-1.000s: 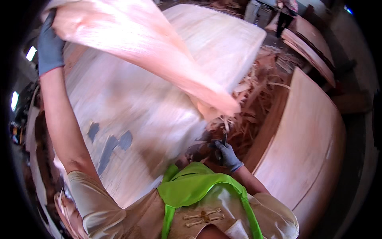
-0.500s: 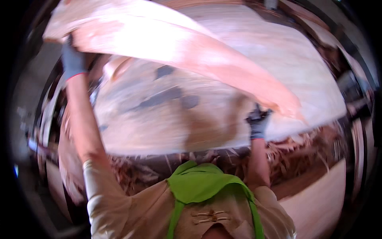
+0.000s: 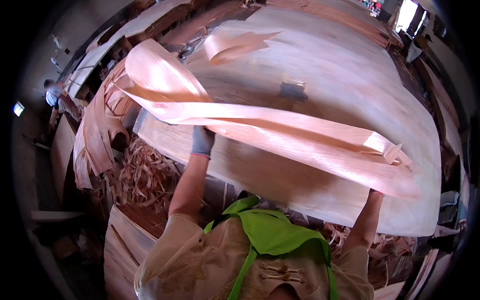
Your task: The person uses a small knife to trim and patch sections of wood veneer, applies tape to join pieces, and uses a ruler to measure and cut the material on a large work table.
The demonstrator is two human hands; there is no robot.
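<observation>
A long, pale pinkish sheet of wood veneer (image 3: 295, 142) stretches across in front of me, folded lengthwise and curling up at its left end. My left hand (image 3: 202, 141), in a grey glove with dark fingers, grips its lower edge left of the middle; the fingertips are hidden behind the veneer. Farther right, my right hand (image 3: 376, 193) holds the sheet near its ragged right end, and the wood covers most of that hand. Beneath it lies a wide stack of pale veneer (image 3: 350, 95) with a dark patch (image 3: 293, 92).
Loose veneer strips (image 3: 95, 130) hang over the left side of the stack, above a heap of shavings (image 3: 142, 172). A curled offcut (image 3: 232, 46) rests on the stack's far part. Boards (image 3: 125, 240) stand at lower left. Another person (image 3: 52, 92) is far left.
The veneer sheet has swung down and toward me, its left end now curled. My left hand has come inward and lower; my right hand has moved right. The view has shifted too.
</observation>
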